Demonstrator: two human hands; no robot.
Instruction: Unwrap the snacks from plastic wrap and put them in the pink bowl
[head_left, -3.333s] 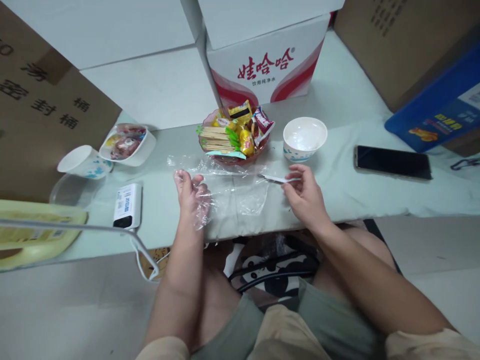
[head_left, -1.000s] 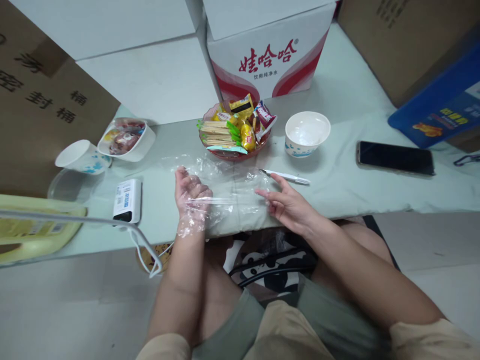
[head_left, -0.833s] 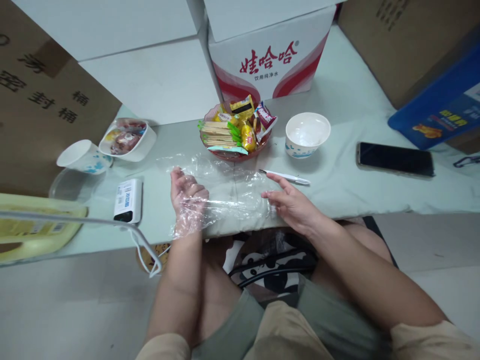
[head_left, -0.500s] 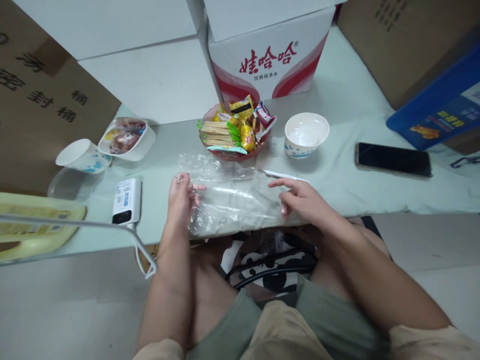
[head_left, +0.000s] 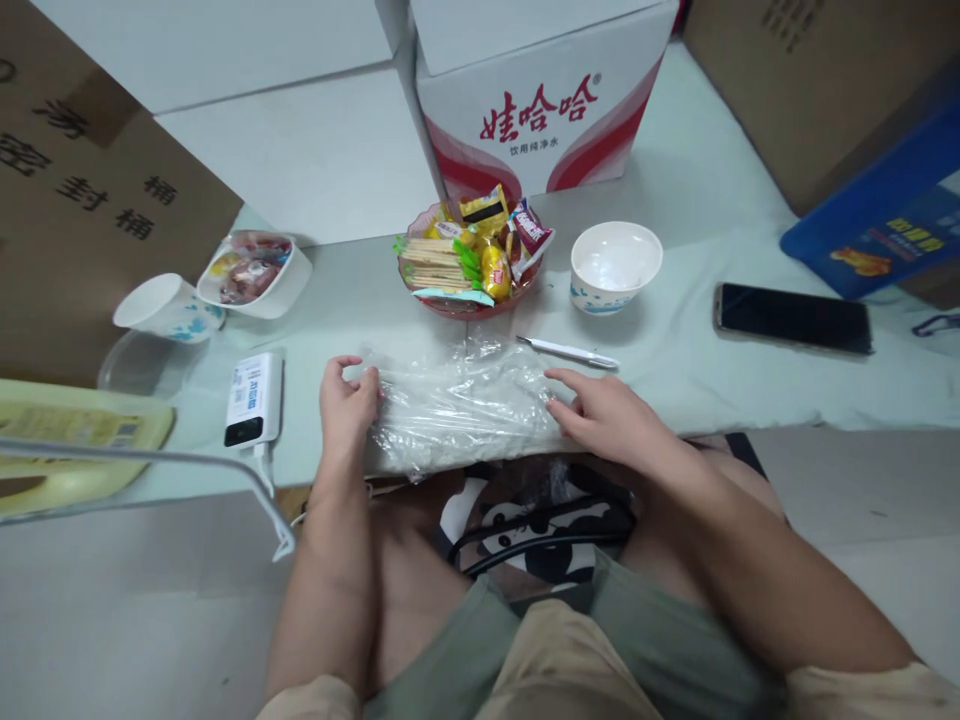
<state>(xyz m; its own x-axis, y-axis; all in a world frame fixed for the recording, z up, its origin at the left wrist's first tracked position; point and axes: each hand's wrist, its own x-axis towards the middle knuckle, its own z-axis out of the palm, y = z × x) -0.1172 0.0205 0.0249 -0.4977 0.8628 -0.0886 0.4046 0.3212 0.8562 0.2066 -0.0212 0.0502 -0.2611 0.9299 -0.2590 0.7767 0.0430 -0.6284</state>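
A crinkled clear plastic bag (head_left: 457,410) lies flattened along the front of the cloth-covered table, between my two hands. My left hand (head_left: 348,405) is at its left edge, fingers curled, with the thumb against the plastic; the lower fingers are partly hidden. At the right edge is my right hand (head_left: 604,415), its index finger stretched out and apart from the thumb, the tips by the plastic. Just beyond the bag lies a slim white pen-like tool (head_left: 568,352) with a dark tip. Behind it stands a pink bowl (head_left: 491,311) of wrapped snacks and a toothpick bundle.
A white paper bowl (head_left: 615,262) and a phone (head_left: 793,318) are to the right. To the left are a power bank (head_left: 255,398) with a cable, a tipped paper cup (head_left: 169,308) and a square white tub (head_left: 292,285). Boxes (head_left: 544,135) line the back.
The plastic bag has flattened and spread lower on the table. My left hand has moved slightly left and down, and its fingers have shifted. More of the white tool is uncovered.
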